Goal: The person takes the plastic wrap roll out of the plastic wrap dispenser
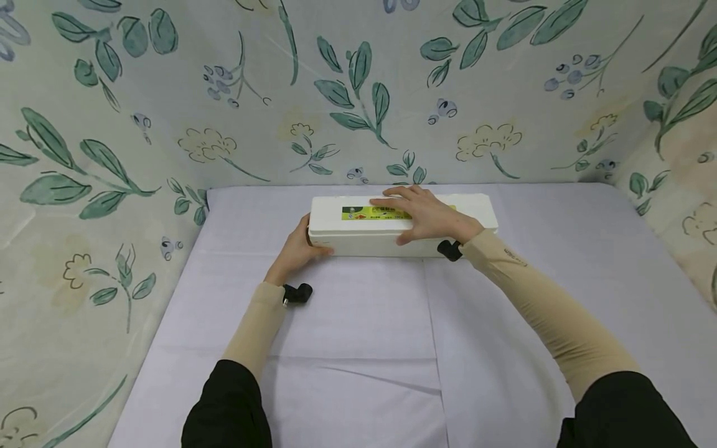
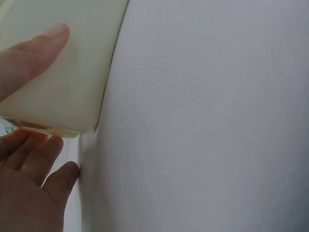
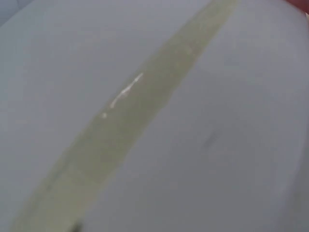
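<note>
A long white box [image 1: 372, 244] with a lid lies crosswise near the far edge of the table. A yellow-green label [image 1: 364, 213] runs along its top; the lettering is too small to read. My left hand [image 1: 297, 249] grips the box's left end. In the left wrist view its thumb [image 2: 41, 55] lies on the front face, while the other fingers [image 2: 41, 157] are at the end face. Across the top spreads my right hand [image 1: 426, 211], fingers over the lid and thumb down at the front. The right wrist view shows the label strip [image 3: 130, 116] close and blurred.
A white cloth [image 1: 347, 323] with fold lines covers the table. Behind it and at both sides hangs a leaf-patterned curtain [image 1: 252, 124]. Each wrist carries a small black camera [image 1: 299, 293].
</note>
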`<state>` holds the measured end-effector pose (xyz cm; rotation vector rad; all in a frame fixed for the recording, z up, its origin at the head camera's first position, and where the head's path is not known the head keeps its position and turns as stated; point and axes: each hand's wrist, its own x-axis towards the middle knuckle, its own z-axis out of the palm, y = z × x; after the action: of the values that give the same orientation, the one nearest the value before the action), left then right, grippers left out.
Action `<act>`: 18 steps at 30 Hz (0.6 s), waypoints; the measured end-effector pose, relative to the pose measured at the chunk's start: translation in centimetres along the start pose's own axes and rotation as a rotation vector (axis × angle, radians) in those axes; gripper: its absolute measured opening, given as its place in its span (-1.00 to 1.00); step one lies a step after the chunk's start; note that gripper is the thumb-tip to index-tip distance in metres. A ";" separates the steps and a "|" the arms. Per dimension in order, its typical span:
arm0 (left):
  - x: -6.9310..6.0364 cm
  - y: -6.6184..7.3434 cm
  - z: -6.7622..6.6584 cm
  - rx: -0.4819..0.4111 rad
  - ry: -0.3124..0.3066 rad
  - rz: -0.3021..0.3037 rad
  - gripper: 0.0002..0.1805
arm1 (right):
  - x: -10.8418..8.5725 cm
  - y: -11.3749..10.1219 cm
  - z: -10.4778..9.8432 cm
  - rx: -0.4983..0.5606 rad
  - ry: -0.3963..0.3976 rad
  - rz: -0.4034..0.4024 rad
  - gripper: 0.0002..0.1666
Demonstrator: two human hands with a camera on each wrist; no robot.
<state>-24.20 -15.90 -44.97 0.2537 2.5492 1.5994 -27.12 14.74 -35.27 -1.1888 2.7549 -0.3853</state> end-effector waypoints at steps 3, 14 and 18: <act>0.0 0.0 0.0 -0.009 -0.001 0.003 0.14 | -0.1 0.0 -0.1 0.000 -0.001 -0.007 0.09; 0.0 0.0 0.0 -0.047 -0.011 -0.010 0.13 | -0.6 0.0 -0.5 0.001 0.009 -0.020 0.10; 0.0 0.1 0.0 -0.051 -0.021 -0.009 0.15 | -0.9 0.0 -0.7 0.010 0.018 -0.007 0.10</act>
<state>-24.20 -15.89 -44.87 0.2518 2.4871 1.6468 -26.68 15.53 -34.55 -1.1994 2.7612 -0.4119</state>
